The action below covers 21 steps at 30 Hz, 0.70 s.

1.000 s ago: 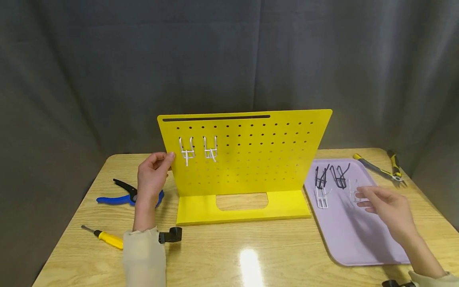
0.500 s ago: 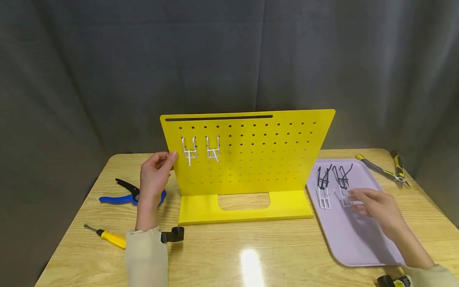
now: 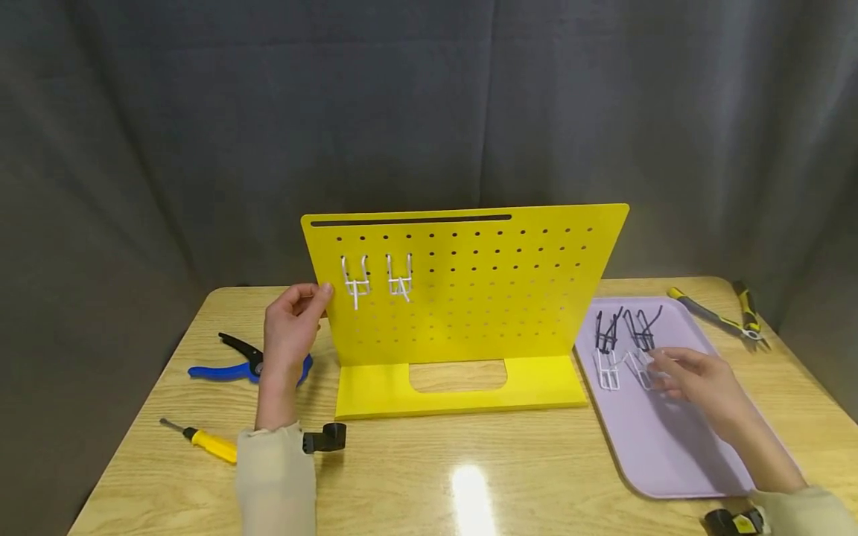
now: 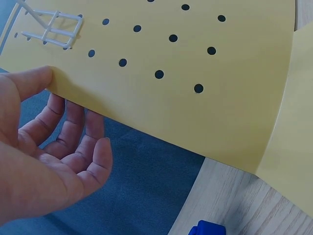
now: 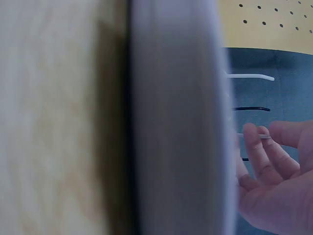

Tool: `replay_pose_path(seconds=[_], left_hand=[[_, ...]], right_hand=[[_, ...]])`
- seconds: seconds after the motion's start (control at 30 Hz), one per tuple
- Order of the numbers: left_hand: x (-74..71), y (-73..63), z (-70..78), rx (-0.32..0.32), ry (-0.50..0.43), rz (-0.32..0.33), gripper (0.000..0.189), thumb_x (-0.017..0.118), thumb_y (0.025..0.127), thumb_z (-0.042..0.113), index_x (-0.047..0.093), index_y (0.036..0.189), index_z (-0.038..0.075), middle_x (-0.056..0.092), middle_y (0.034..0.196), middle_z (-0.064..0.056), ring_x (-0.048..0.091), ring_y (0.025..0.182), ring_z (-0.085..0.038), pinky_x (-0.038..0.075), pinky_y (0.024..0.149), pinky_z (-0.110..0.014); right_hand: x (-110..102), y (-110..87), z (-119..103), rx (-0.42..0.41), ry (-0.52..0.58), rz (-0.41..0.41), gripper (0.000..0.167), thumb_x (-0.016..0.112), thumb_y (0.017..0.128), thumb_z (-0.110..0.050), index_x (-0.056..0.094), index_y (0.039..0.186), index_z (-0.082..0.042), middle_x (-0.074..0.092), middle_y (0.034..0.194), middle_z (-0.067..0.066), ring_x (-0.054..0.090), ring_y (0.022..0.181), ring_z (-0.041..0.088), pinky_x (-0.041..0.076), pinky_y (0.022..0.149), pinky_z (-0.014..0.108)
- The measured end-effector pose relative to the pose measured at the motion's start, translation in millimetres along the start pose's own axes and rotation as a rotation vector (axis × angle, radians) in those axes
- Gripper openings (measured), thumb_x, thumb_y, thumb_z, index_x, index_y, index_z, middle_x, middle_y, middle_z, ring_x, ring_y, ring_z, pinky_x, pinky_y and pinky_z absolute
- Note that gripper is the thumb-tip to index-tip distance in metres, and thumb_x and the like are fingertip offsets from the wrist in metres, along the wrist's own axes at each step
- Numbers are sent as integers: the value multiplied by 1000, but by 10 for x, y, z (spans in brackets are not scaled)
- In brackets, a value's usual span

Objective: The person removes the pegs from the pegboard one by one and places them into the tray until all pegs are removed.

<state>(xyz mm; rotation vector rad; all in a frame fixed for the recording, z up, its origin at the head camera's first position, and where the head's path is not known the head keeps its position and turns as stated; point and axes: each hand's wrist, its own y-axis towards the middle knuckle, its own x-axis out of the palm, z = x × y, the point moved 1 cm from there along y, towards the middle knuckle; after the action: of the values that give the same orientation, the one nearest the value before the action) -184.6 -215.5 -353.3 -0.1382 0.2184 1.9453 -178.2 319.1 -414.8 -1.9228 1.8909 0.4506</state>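
Thumb and fingers of my right hand [image 3: 700, 383] pinch the prong of a white wire hook [image 3: 641, 371] over the lilac rectangular tray [image 3: 660, 461]; the prong points upward, the frame slanting lengthwise away and leftward. My left hand [image 3: 291, 326], well apart, grips the left edge of the yellow perforated board [image 3: 462, 316] on the table [image 3: 536, 465].

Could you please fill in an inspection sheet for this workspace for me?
Surface: wood-grain table, with a spot of glare.
Job's things: yellow pegboard, standing, two white hooks hung at its left; lilac tray with two black hooks and two more white hooks.
Clutter: blue-handled cutter and yellow screwdriver at left; pliers beyond the tray's right edge.
Grips: left grip holds the pegboard's left edge; right grip appears to pinch the tray's rightmost white hook.
Cables: nothing seen.
Surroundings: dark curtain behind.
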Motion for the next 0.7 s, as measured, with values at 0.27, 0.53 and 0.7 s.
replay_pose_path(seconds=[0.27,0.53,0.7], left_hand=[[5,3,-8,-9,-7,-5,39,62,93,39,61,106,3,59,91,-3,59,95,-30,43,75,-27],[0,8,6,11,12,6,38,62,93,39,62,106,3,59,90,-3,59,87,-19,43,73,-26],[-2,-5,0,12,18,7,38,62,93,38,62,107,3,59,90,-3,58,87,-19,43,73,-26]], right_hand=[[-18,-37,20,-10,-42,-37,68,56,98,-29,24,144,9,68,108,17,70,76,14,55,66,31],[-103,-131,-237,-203,-9,-27,47,56,98,-15,39,142,-9,67,96,-20,70,77,11,54,66,23],[-41,-182,-524,-327,-42,55,42,59,96,-9,49,137,-10,68,96,-19,69,76,7,53,66,19]])
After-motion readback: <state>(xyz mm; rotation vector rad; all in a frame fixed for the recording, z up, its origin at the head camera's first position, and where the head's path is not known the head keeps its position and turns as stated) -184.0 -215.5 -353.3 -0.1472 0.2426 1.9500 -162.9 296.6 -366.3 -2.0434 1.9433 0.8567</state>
